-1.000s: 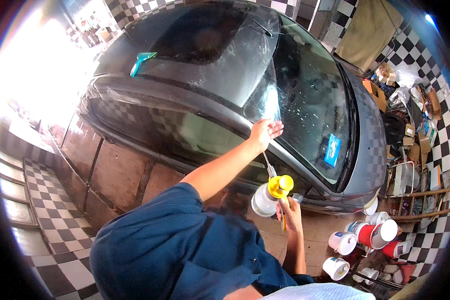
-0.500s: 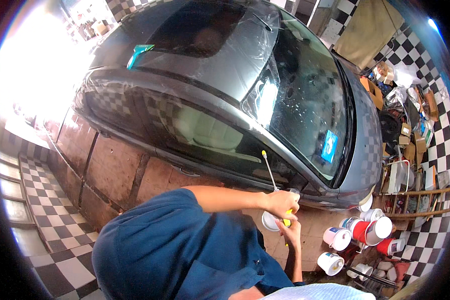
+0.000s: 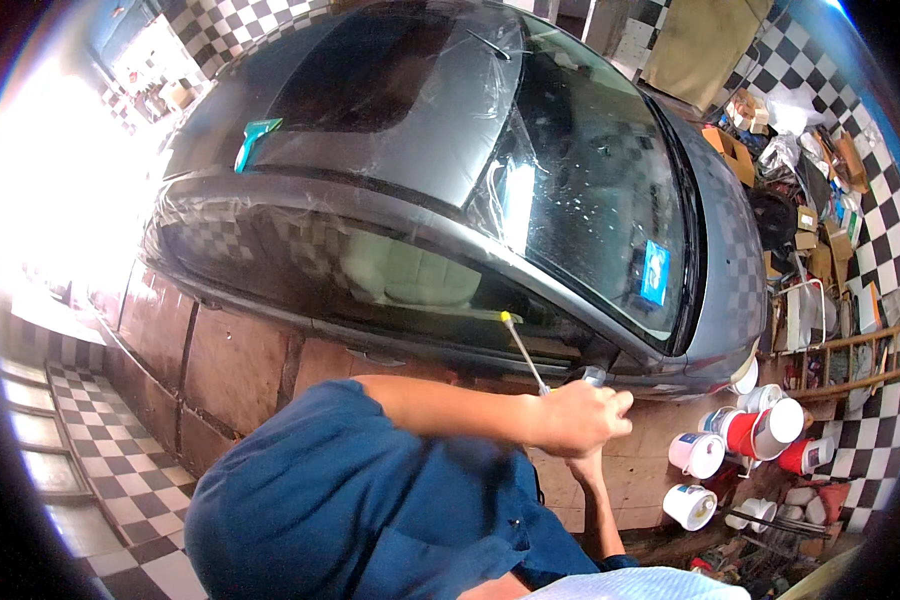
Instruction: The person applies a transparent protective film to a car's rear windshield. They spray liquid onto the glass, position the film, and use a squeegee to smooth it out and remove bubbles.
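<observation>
My left hand (image 3: pixel 584 416) is a closed fist held in front of my chest, beside the dark car's front door. A thin metal rod with a yellow tip (image 3: pixel 506 317) rises from behind this fist, slanting up and left past the side window (image 3: pixel 410 275). My right hand (image 3: pixel 587 466) is just below the left; its fingers are hidden behind the fist, so what it grips does not show. Above the fist is the dark side mirror (image 3: pixel 600 352), with a small pale, shiny patch (image 3: pixel 593 375) I cannot make out.
A teal squeegee-like scraper (image 3: pixel 254 142) lies on the car roof (image 3: pixel 400 165). A blue card (image 3: pixel 655 272) shows on the wet windshield (image 3: pixel 610 190). To the right stand several buckets, among them a white bucket (image 3: pixel 689 507). Boxes and clutter (image 3: pixel 820 240) line the checkered wall.
My left fist has moved right, and it now covers the yellow handle that showed between my hands. The rod's tip is slightly lower and further left. My view has shifted a little.
</observation>
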A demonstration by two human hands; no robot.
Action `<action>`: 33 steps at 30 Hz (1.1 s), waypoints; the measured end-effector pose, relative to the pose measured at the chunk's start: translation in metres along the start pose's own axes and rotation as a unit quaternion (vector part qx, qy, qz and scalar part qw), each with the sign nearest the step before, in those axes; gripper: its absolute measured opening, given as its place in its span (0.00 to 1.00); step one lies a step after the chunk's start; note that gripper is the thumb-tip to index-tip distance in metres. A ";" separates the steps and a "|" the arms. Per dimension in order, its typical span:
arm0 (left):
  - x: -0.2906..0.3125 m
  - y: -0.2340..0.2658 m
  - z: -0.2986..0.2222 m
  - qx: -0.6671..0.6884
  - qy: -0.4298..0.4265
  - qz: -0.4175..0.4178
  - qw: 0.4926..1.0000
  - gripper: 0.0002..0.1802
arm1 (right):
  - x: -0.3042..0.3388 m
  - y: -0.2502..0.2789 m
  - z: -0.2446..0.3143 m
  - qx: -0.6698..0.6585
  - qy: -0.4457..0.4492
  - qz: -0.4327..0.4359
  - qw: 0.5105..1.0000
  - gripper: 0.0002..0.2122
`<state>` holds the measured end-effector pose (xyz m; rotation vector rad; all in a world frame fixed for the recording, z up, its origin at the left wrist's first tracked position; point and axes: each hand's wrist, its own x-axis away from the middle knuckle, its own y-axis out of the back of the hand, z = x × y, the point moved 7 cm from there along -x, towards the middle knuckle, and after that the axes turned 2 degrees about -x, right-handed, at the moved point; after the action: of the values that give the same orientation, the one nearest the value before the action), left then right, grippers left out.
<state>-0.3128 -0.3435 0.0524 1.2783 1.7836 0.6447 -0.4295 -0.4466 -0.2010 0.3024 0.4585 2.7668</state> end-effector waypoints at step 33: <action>0.095 -0.035 0.196 0.273 0.386 -0.448 0.759 0.25 | 0.033 0.017 0.035 -0.138 -0.200 -0.026 0.970 0.08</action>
<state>-0.1774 -0.2785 -0.1085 0.2548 3.0972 0.0346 -0.4563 -0.4410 -0.1573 0.7450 -0.0205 2.5780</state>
